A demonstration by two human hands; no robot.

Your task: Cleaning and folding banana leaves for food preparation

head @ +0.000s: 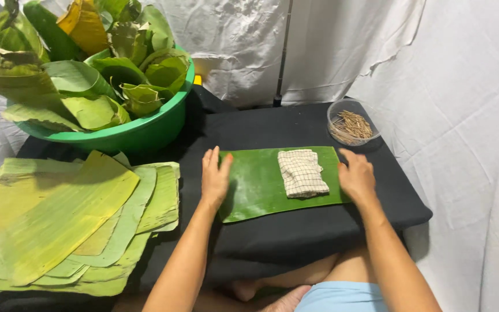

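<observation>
Both hands open and flat, left hand [215,176] and right hand [356,176] at either end of the banana leaf [255,185]: keep it taut and even around the folded checked cloth [302,173] on it.

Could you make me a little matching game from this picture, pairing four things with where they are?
Things:
1. checked cloth
2. small sticks
3. folded leaves
4. flat leaf stack

Places:
A. in the green basin
B. on the banana leaf between the left hand and right hand
C. spread beside the left arm
D. in the clear bowl

Pairs: 1-B, 2-D, 3-A, 4-C
</observation>
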